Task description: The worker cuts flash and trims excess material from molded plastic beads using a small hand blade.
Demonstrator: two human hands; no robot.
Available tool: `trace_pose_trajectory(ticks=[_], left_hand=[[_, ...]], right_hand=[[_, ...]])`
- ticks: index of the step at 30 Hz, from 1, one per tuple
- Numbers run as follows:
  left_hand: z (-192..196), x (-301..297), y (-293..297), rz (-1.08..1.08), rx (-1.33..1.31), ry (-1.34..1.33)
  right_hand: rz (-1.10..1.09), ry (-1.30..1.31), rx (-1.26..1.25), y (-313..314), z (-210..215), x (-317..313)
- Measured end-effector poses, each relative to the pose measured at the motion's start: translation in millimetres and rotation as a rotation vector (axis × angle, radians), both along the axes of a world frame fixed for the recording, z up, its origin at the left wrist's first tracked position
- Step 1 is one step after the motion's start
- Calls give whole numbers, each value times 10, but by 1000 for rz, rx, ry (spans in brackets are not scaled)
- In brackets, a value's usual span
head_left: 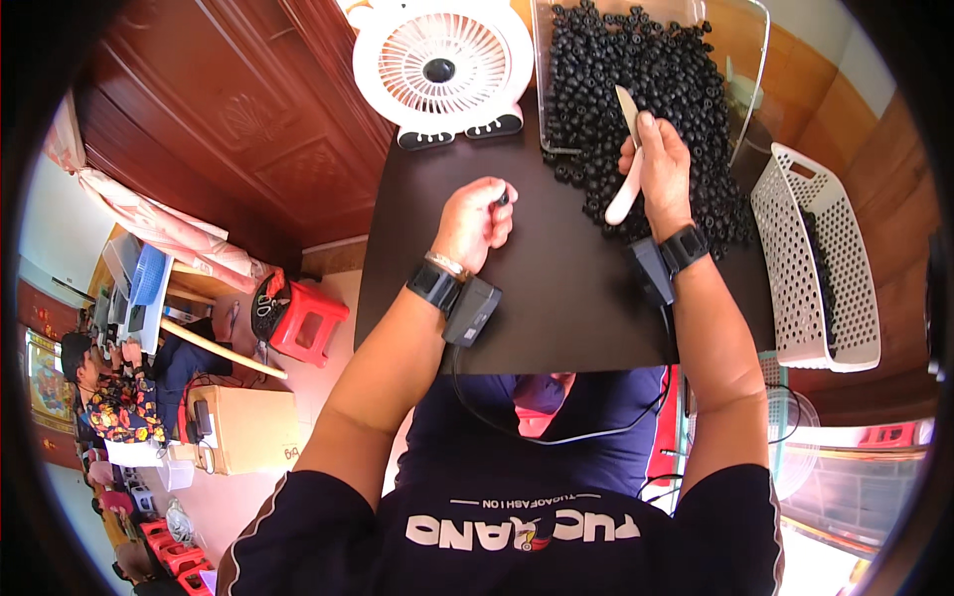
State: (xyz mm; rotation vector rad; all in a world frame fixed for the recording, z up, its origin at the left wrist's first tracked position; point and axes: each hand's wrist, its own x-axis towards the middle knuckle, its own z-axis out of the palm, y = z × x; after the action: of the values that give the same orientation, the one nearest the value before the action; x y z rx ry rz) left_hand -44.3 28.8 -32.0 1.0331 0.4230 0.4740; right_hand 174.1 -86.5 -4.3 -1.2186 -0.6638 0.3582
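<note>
My left hand [479, 221] is closed over the dark table [556, 308], pinching a small black bead [503, 197] between thumb and fingers. My right hand [661, 167] grips a cream flat stick [626, 149] that points up into a heap of small black beads [646, 89]. The beads spill from a clear plastic container [747, 60] onto the table's far right part. Both wrists wear black bands with small boxes attached.
A white desk fan [442, 65] stands at the table's far edge. A white perforated basket [815, 258] sits at the right. To the left, on the floor, are a red stool [308, 323], a cardboard box [243, 427] and other people seated.
</note>
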Motion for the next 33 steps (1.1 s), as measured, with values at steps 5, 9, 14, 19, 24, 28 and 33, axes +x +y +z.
trace_pose_trajectory(ticks=[5,9,14,19,24,28,33], left_hand=[[92,-42,-79,-24,-64,22],[84,-37,-66,-26,-67,-37],[67,-30,-9,-12,-122,-111],[-12,-47,49,29,-151,-146],[68,-8,-104,123,-70,-188],[180,53,-325,203,-9,-173],[62,107,-359,94,-34,-216]], right_hand=[[10,-6,-7,-28,-24,-29],[1,27,-15,-33,-10,-25],[3,11,-8,-23,43,-68],[462,93,63,-46,89,-410],[772,62,-92,-54,9,-696],[720,159,-104,-38,-9,-734],[658,145,-102,-10,-57,-725]])
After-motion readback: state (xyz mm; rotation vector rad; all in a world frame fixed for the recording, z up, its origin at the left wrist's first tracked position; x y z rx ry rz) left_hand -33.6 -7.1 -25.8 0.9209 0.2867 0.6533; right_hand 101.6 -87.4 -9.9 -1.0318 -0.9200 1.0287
